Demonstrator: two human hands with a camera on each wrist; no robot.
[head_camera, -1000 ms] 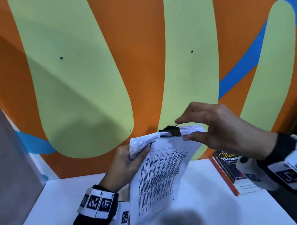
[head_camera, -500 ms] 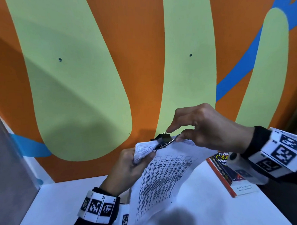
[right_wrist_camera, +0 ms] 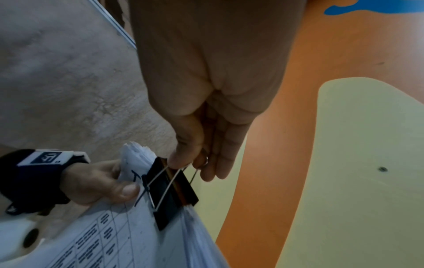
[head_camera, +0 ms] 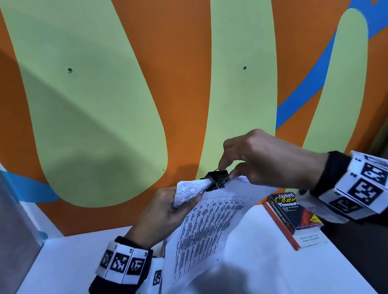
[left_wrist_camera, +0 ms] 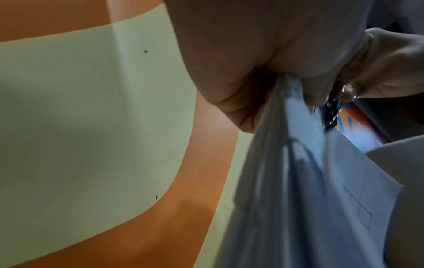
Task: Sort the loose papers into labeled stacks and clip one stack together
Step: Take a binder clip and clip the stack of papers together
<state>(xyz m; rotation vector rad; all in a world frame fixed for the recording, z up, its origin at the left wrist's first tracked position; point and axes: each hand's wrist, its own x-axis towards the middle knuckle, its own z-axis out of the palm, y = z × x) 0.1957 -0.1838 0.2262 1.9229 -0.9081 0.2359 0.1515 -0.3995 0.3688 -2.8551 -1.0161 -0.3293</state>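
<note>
Two hands on it: our left hand [head_camera: 167, 211] grips the paper stack [head_camera: 211, 226] at its top corner, held up off the tabletop [head_camera: 271, 265]. Our right hand [head_camera: 259, 160] pinches the wire handles of the binder clip [head_camera: 216, 178]. Since a second ago the clip slid from mid-edge toward 9 o'clock, next to the left thumb, and tilted; it now straddles the stack's top edge. Clipping looks nearly done, but we can't tell if it has bitten fully. No containers here; two books [head_camera: 295, 218] lie stacked at 3 o'clock.
</note>
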